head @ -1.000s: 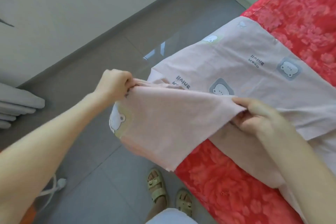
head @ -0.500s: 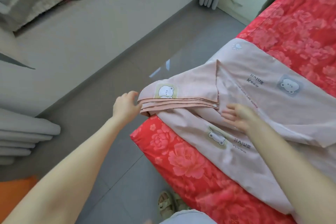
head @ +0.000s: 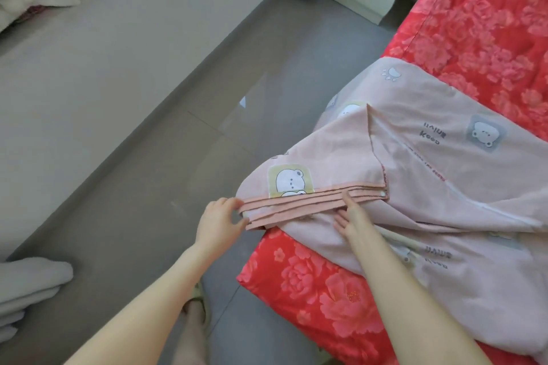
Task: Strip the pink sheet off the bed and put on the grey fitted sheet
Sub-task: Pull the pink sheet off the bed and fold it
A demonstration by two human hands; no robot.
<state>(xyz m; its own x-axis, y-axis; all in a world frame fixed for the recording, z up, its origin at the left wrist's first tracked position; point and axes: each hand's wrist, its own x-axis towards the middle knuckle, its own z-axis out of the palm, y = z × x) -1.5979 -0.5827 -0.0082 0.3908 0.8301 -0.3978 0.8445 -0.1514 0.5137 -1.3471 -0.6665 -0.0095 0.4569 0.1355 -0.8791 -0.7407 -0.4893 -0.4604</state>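
Left hand [head: 221, 221] pinched stacked hem ends; right hand [head: 353, 216] lay flat, fingers straight, pressing hems. Pink sheet [head: 444, 187] sat part-folded on red floral cover [head: 326, 290] at bed corner. Risk: overhanging fold could slide floorward if pinch loosened.

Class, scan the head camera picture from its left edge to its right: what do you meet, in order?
Folded grey fabric → left hand → yellow bear patch → right hand → grey bear patch; both patches are on the pink sheet.
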